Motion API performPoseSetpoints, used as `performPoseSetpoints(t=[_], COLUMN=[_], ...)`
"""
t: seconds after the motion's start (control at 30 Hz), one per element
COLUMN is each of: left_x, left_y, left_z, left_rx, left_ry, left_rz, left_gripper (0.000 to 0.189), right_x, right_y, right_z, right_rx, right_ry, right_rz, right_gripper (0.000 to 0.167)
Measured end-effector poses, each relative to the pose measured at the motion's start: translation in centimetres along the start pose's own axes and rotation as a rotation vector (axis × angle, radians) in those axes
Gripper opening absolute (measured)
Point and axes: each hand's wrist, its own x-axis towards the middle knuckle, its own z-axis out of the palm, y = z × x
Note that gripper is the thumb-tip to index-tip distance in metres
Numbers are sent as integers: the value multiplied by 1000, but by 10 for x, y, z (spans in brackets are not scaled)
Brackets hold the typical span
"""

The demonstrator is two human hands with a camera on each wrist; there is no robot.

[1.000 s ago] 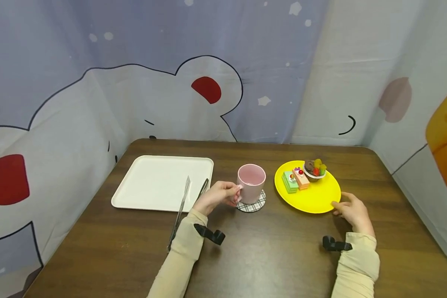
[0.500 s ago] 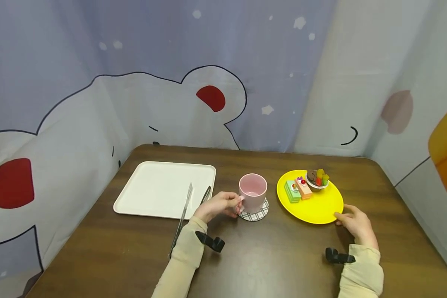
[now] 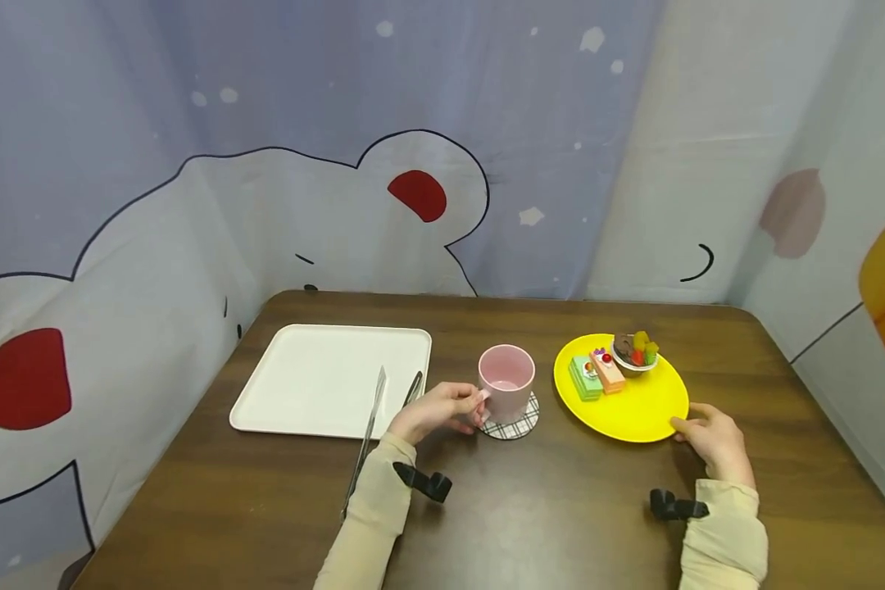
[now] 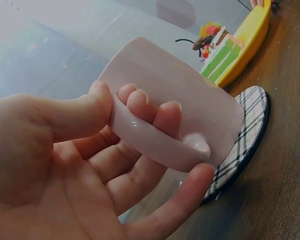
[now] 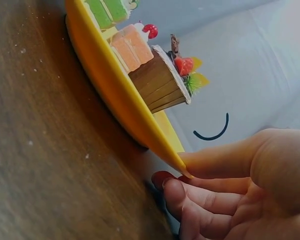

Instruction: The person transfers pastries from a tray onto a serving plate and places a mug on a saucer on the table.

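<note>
A pink mug [image 3: 507, 393] stands upright on a round checked coaster [image 4: 245, 135]. My left hand [image 3: 442, 411] holds the mug's handle [image 4: 150, 140], several fingers through the loop and the thumb on top. On the right, my right hand [image 3: 715, 442] pinches the near right rim of a yellow plate [image 3: 634, 422], thumb above and fingers below, as the right wrist view shows. The plate carries a green cake slice [image 3: 586, 378], an orange cake slice [image 5: 132, 47] and a cupcake [image 5: 160, 82] topped with fruit and chocolate.
At the left lies a white rectangular tray [image 3: 317, 381]. Metal tongs [image 3: 372, 426] lean over its right front corner, partly behind the left forearm. A patterned curtain [image 3: 531, 147] rises behind the brown wooden table [image 3: 546, 508].
Both hands keep their holds on the mug handle and the plate rim. The head view has tilted slightly, so everything sits a little lower and further right in it.
</note>
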Motion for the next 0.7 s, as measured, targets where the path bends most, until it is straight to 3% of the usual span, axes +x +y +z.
performPoseSetpoints(t=[0.7], left_x=[4], left_y=[-3], left_z=[-2], left_rx=[-20], left_ry=[-23], left_rz=[5], left_gripper=[37], right_x=[0], right_y=[1], right_z=[4], right_rx=[51], right_ry=[66], right_rz=[38], right_gripper=[62])
